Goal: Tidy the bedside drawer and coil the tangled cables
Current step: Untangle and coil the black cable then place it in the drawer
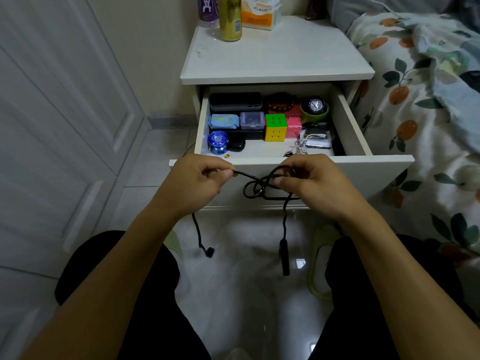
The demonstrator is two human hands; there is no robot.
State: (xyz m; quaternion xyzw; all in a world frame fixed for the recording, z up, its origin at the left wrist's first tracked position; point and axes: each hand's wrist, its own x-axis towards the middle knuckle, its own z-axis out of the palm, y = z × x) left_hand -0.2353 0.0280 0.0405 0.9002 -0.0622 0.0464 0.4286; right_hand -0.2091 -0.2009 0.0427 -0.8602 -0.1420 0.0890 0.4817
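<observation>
A black cable (255,184) is stretched between my two hands in front of the open white drawer (355,120). My left hand (197,183) pinches one stretch of it between thumb and fingers. My right hand (314,180) grips the looped, tangled part. Both cable ends hang down toward the floor, one with a small plug, the other with a long plug. In the drawer's front right corner lies a white cable (302,146), bunched up.
The drawer holds a Rubik's cube (275,127), a blue yo-yo (217,141), a black case (235,101), a watch (315,105), beads and small boxes. A gold can (230,18) and tissues stand on the nightstand. Bed at right, closet doors at left, slippers on the floor.
</observation>
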